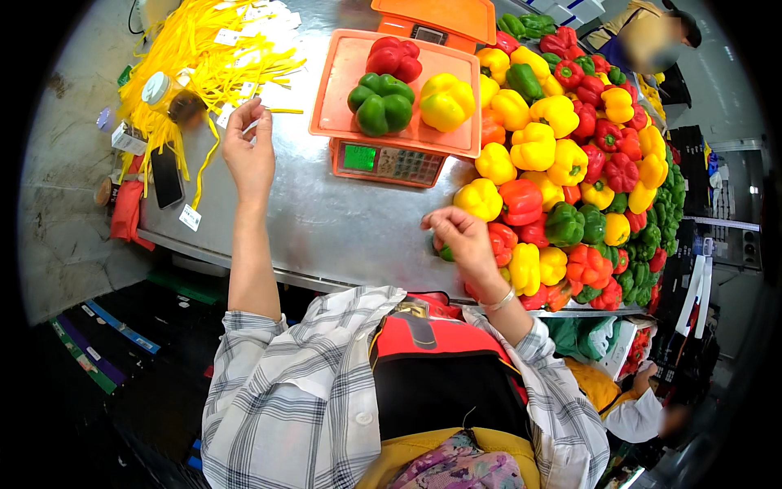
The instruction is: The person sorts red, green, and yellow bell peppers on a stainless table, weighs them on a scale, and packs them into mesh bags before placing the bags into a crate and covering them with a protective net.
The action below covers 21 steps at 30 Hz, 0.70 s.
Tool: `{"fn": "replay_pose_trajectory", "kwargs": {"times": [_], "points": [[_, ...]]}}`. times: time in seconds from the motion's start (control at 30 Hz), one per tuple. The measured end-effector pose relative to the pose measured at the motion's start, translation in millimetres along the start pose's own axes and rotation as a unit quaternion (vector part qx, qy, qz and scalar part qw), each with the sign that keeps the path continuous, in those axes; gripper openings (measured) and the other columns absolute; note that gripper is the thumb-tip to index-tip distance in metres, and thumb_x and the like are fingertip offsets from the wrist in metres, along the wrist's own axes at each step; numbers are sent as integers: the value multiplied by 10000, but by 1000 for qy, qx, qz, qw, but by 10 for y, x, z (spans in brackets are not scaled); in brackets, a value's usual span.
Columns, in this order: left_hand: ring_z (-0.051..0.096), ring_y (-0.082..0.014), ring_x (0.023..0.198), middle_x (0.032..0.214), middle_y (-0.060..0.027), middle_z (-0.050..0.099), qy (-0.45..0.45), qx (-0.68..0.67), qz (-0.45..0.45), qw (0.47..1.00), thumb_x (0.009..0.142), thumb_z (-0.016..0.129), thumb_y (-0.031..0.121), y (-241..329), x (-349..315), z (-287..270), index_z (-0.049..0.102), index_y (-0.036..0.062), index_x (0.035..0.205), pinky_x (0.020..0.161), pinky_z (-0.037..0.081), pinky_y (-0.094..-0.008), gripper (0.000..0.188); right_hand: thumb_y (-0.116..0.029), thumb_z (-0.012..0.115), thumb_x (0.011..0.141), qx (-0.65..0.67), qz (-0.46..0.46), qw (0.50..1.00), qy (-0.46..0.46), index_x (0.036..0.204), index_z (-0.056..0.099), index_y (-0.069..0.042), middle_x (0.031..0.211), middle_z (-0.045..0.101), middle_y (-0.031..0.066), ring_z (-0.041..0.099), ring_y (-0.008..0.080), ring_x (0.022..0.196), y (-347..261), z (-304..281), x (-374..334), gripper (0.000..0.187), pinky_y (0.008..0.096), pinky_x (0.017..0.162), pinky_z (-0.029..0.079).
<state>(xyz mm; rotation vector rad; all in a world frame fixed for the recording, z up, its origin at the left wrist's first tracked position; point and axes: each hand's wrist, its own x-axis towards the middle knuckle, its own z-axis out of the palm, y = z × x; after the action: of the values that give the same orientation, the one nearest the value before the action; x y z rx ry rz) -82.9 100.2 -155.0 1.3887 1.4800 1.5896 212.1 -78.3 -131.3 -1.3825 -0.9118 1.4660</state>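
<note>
My left hand (251, 155) is at the edge of a pile of yellow straps (204, 49) with white tags. Its fingers are bent together, and a yellow strap (285, 111) sticks out to the right from the fingertips. My right hand (460, 236) hovers by the left edge of a heap of bell peppers (533, 147), fingers curled in. Part of a green pepper (445, 253) shows just beneath them; whether they grip anything is hidden. Between and beyond my hands, an orange scale (326, 122) carries a red pepper (394, 59), a green pepper (380, 104) and a yellow pepper (447, 103).
A second orange scale (440, 16) stands behind the first. On the metal table (301, 220), a black phone (167, 176) and a lidded jar (156, 88) lie by the straps. Other people (639, 37) are at the far right and lower right (635, 416).
</note>
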Motion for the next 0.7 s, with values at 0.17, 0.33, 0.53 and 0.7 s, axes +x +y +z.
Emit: {"fn": "replay_pose_trajectory", "kwargs": {"times": [0.17, 0.33, 0.53, 0.7], "points": [[634, -202, 1018, 1074, -115, 666, -81, -10, 27, 996, 876, 711, 134, 91, -85, 341, 612, 9, 1182, 863, 520, -336, 345, -95, 677, 908, -125, -94, 986, 62, 965, 686, 9, 807, 625, -49, 512, 5, 697, -582, -110, 428, 118, 186, 602, 416], [410, -344, 1333, 1438, -198, 395, -225, 33, 46, 973, 638, 907, 239, 273, -288, 830, 268, 53, 1478, 1086, 380, -436, 1072, -66, 698, 855, -314, -266, 909, 72, 949, 690, 4, 806, 670, 28, 541, 57, 640, -981, 49, 1038, 117, 225, 584, 449], [424, -362, 1310, 1417, -176, 399, -205, 68, 95, 972, 617, 878, 104, 290, -414, 1104, 344, 52, 1413, 1081, 397, -430, 960, -129, 725, 776, -522, -413, 744, 57, 862, 715, -69, 861, 691, 114, 633, 296, 824, -1104, 324, 1732, 106, 381, 798, 451], [439, -348, 1302, 1405, -164, 424, -204, 57, 71, 975, 646, 836, 85, 276, -440, 1151, 387, 76, 1386, 1075, 401, -428, 866, -142, 759, 748, -516, -248, 819, -31, 864, 717, -44, 779, 701, 110, 670, 246, 741, -1170, 224, 2000, 157, 366, 701, 523]]}}
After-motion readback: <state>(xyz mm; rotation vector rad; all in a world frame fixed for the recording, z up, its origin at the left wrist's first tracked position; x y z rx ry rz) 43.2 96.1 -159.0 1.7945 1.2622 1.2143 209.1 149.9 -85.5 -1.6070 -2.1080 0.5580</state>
